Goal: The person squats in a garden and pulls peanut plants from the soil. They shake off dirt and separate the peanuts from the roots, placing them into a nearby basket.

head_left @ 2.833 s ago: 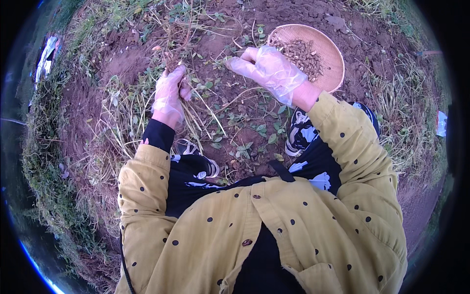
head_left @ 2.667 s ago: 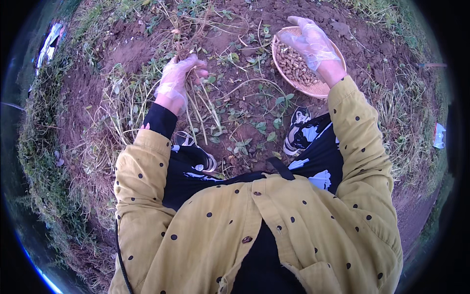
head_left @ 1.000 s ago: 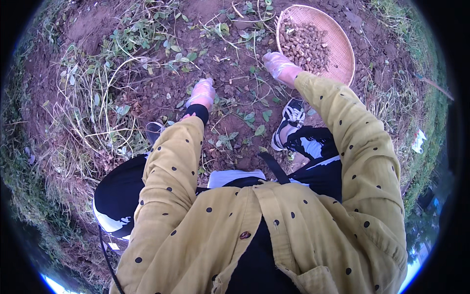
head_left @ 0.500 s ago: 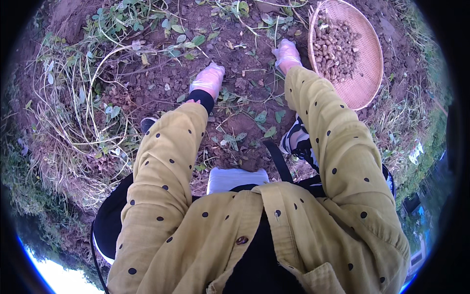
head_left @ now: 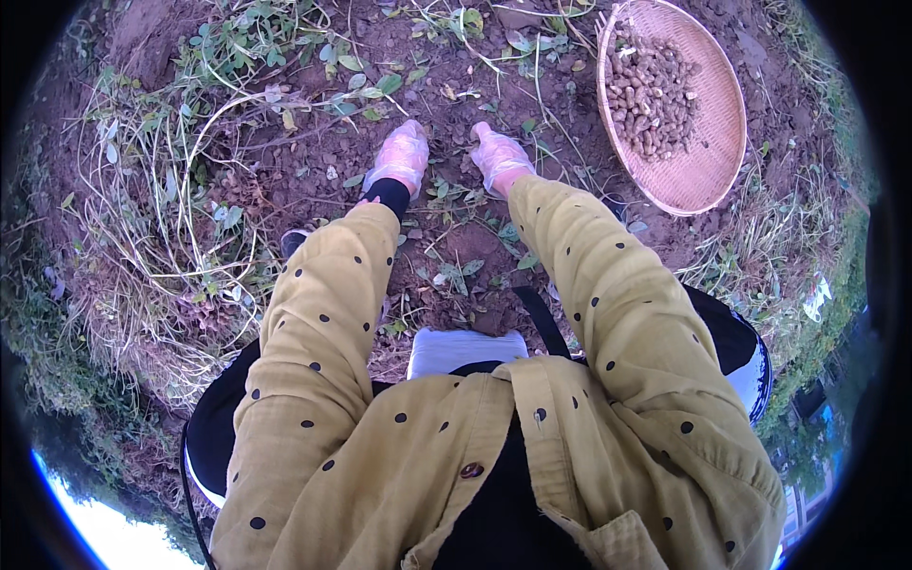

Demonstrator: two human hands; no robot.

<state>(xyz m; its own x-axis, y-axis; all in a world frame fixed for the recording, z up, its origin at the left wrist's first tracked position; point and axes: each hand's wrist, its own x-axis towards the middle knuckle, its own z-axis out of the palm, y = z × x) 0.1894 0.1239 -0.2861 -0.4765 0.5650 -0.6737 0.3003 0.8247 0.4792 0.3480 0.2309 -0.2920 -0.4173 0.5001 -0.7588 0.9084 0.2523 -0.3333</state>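
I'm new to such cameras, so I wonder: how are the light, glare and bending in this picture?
Head view throughout: black rounded border, bending toward the edges; white glare at lower left; soft daylight, no hard shadows, on the shallow tan woven basket.

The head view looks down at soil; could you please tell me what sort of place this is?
Probably a farm field or garden plot outdoors: brown soil, tangled leafy stems across it, and a shallow woven basket holding what look like unshelled peanuts.
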